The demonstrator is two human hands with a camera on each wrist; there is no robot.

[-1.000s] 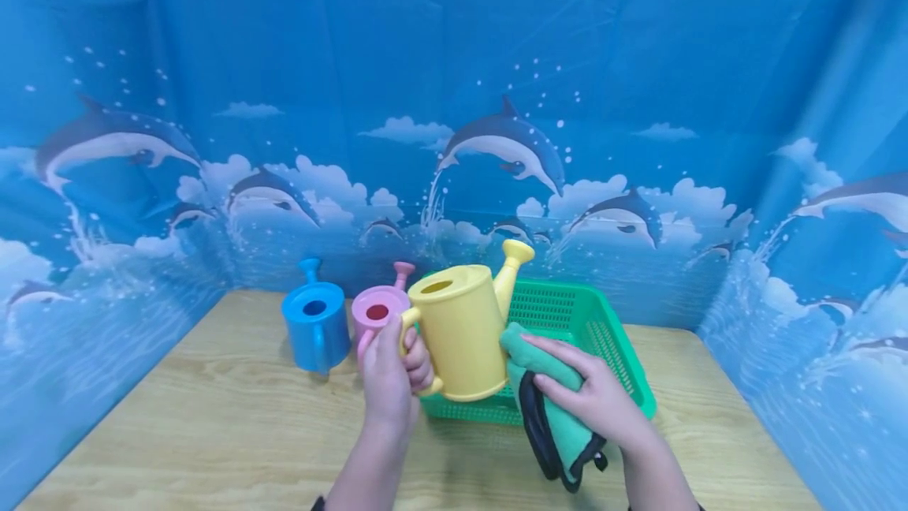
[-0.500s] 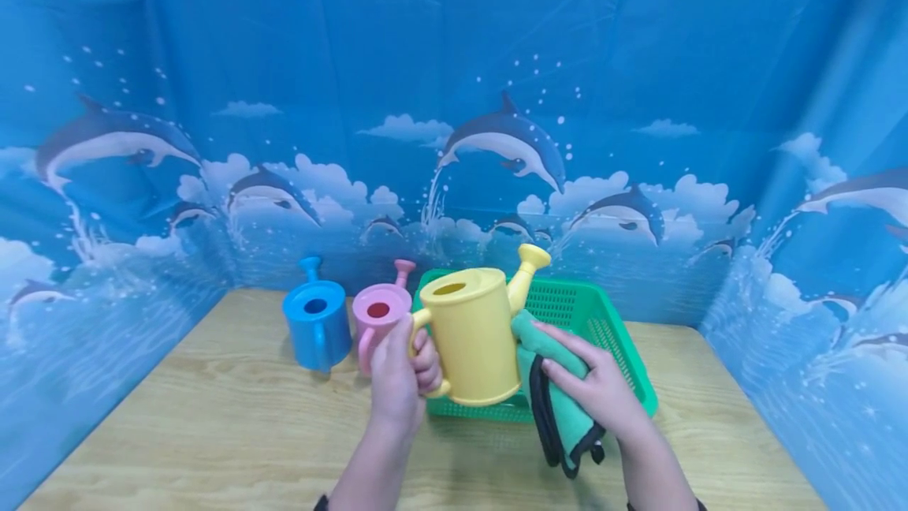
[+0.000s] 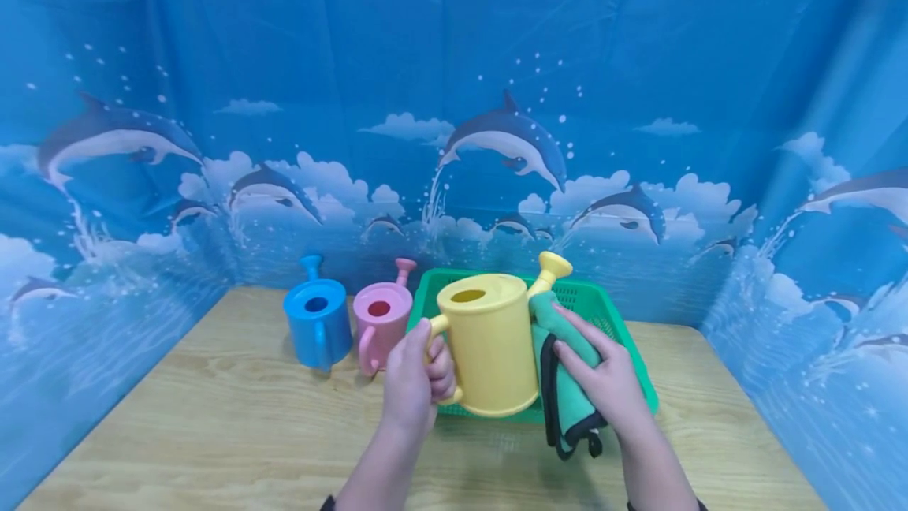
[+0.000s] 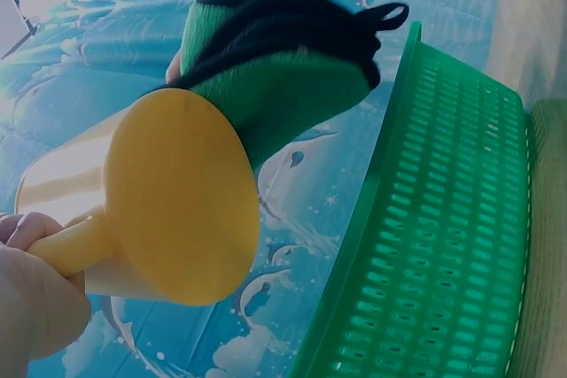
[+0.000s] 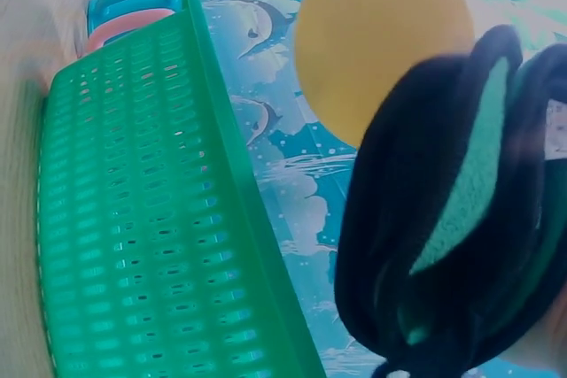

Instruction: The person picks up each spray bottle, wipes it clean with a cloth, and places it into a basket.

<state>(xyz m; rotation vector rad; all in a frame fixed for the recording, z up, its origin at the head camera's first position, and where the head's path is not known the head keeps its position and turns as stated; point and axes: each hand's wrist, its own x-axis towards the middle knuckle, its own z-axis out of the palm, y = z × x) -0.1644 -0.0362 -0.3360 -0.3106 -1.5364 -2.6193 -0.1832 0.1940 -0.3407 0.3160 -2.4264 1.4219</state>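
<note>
A yellow watering can (image 3: 493,349) is held up in front of the green basket, its spout pointing up to the right. My left hand (image 3: 414,377) grips its handle, fingers curled round it. In my right hand (image 3: 606,373) is a folded green cloth (image 3: 567,385) with black edging and a small loop, pressed against the can's right side below the spout. From the left wrist view, the can's round base (image 4: 182,196) faces the camera and the cloth (image 4: 283,86) lies along its far side. The right wrist view has the cloth's folded layers (image 5: 461,183) overlapping the can's base.
The green perforated basket (image 3: 634,345) stands on the wooden table (image 3: 234,424) behind the can. To its left are a pink watering can (image 3: 390,330) and a blue watering can (image 3: 312,337). A dolphin-print curtain (image 3: 454,46) hangs along the back and sides.
Both hands have shifted to the right, carrying the yellow watering can and the cloth. The can has also come slightly lower, while the cloth has risen a little along its side.
</note>
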